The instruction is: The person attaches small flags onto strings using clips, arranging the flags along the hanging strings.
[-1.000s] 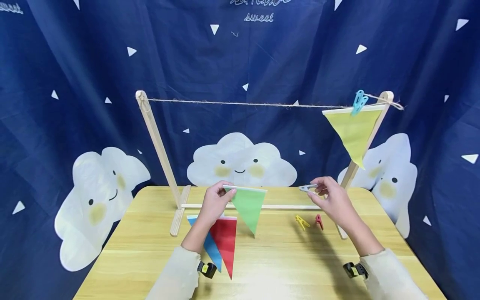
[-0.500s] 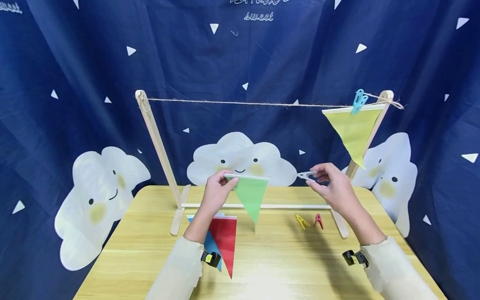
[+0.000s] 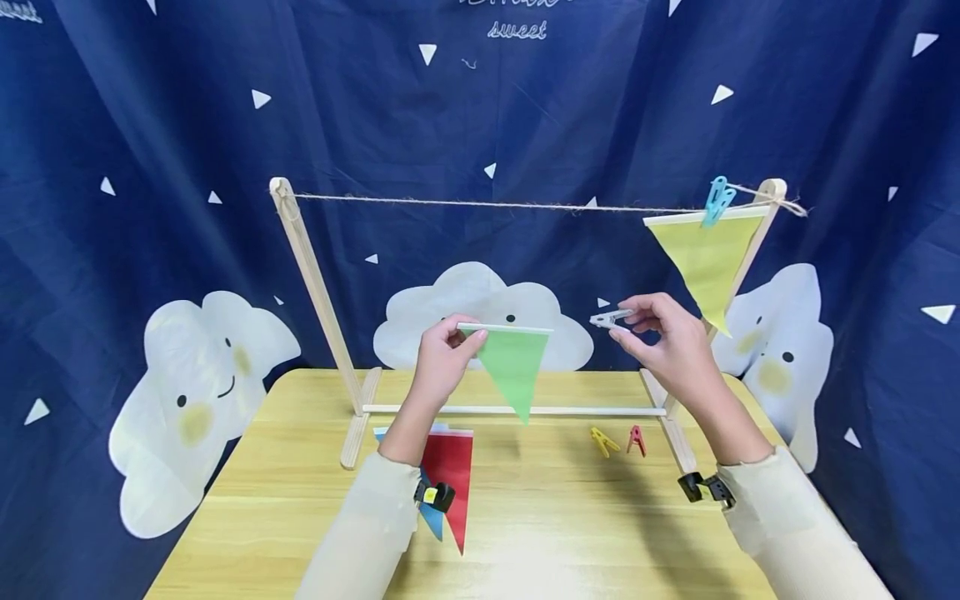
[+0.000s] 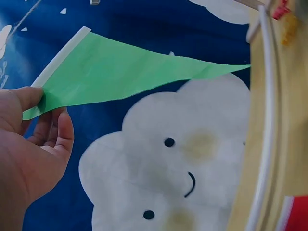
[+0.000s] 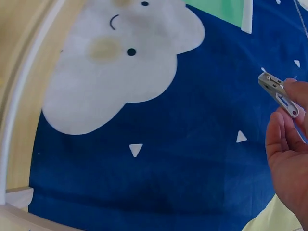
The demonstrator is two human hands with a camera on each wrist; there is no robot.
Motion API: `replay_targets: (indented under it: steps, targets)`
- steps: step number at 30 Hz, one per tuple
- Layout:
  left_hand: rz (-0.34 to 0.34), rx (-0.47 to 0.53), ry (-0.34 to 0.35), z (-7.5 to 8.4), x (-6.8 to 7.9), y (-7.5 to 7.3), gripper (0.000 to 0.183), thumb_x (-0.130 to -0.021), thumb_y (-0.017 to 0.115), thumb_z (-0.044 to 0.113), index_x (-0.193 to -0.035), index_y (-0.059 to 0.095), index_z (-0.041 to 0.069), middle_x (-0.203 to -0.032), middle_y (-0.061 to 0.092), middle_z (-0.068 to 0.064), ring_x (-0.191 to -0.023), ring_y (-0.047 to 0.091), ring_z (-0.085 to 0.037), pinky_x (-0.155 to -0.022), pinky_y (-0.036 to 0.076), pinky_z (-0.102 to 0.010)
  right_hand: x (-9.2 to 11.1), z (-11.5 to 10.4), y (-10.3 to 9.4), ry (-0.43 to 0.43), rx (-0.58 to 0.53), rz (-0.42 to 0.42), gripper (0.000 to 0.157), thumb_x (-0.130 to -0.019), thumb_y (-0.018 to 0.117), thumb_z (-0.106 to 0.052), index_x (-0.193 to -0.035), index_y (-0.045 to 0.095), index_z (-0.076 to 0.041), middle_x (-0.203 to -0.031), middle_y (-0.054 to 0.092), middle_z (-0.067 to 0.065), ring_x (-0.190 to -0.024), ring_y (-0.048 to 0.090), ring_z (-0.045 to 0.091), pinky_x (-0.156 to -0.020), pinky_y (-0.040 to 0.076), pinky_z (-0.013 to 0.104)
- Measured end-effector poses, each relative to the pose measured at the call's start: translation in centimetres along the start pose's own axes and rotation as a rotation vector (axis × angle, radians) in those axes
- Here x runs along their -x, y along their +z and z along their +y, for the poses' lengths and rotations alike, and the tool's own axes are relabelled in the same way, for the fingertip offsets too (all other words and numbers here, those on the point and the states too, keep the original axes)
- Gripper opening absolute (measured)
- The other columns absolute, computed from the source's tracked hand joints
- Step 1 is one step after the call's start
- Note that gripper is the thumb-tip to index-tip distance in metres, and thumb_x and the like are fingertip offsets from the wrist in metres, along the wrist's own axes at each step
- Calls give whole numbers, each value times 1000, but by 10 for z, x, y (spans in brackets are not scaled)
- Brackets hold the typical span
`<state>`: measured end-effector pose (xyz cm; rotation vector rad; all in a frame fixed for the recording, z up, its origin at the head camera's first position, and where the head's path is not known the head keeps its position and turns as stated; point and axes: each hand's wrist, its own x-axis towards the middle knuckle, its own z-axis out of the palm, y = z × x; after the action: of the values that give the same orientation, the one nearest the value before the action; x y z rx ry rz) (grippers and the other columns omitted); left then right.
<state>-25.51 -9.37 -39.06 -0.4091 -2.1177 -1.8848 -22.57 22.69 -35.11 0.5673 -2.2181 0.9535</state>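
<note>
My left hand [image 3: 442, 360] pinches a green triangular pennant [image 3: 516, 362] by the left end of its white top edge. The pennant hangs point down, below the string [image 3: 465, 202]; the left wrist view shows thumb and fingers on its corner [image 4: 91, 72]. Opposite, my right hand [image 3: 671, 342] holds a grey-white clothespin [image 3: 609, 318] between thumb and fingers, its nose pointing left toward the pennant. In the right wrist view the clothespin [image 5: 278, 91] sits at the fingertips. A yellow pennant [image 3: 708, 258] hangs at the string's right end under a blue clothespin [image 3: 717, 200].
The string runs between two wooden posts [image 3: 318, 292] joined by a low white rod [image 3: 570, 411]. On the table [image 3: 570, 517] lie a red pennant [image 3: 450, 475] over a blue one [image 3: 431, 518], plus a yellow clothespin [image 3: 603, 442] and a red clothespin [image 3: 636, 440]. A dark curtain hangs behind.
Both hands have risen toward the string, carrying the green pennant and the grey-white clothespin. The left hand has also shifted slightly right. Things on the table stay put.
</note>
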Motion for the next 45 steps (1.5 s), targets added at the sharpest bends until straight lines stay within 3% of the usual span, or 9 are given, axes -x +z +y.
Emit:
replay_targets:
  steps: [7, 13, 20, 27, 33, 45]
  targets:
    - [-8, 34, 41, 10, -9, 8, 11, -94, 74, 9, -103, 74, 2, -80, 63, -3, -67, 52, -14, -60, 46, -21, -10, -6, -3, 38, -19, 31, 35, -82, 85, 0, -113, 67, 1, -97, 68, 12, -85, 61, 13, -81, 46, 2]
    - [-13, 55, 54, 18, -16, 13, 12, -94, 75, 9, -103, 74, 1, -79, 61, -3, -67, 51, -14, -61, 47, -21, -21, -12, -6, 8, -57, 47, 34, -83, 84, 1, -113, 67, 2, -97, 67, 12, -86, 59, 10, -81, 47, 4]
    - [-4, 76, 56, 28, -20, 17, 12, -94, 75, 8, -104, 73, 0, -81, 61, -13, -67, 51, -13, -59, 45, -21, -31, -20, -9, -31, -107, 98, 34, -85, 82, 2, -115, 68, 2, -100, 66, 14, -91, 59, 9, -85, 47, 8]
    - [3, 56, 52, 36, -26, 21, 13, -94, 76, 11, -103, 74, 2, -76, 61, 0, -66, 55, -13, -56, 45, -21, -42, -25, -13, -87, -128, 155, 37, -81, 83, 8, -116, 70, 3, -102, 67, 15, -93, 58, 1, -88, 49, 9]
    - [18, 66, 89, 45, -32, 28, 11, -93, 76, 10, -101, 75, 2, -76, 62, 2, -65, 53, -12, -55, 42, -21, -54, -30, -19, -109, -110, 184, 38, -81, 83, 7, -117, 73, 0, -101, 67, 14, -94, 59, -1, -88, 49, 9]
    - [25, 84, 87, 53, -41, 39, 13, -94, 76, 10, -102, 76, 1, -80, 65, 1, -67, 55, -10, -61, 49, -20, -76, -44, -30, -43, -53, 176, 37, -86, 83, -3, -119, 67, 3, -105, 65, 10, -94, 58, 1, -91, 49, 8]
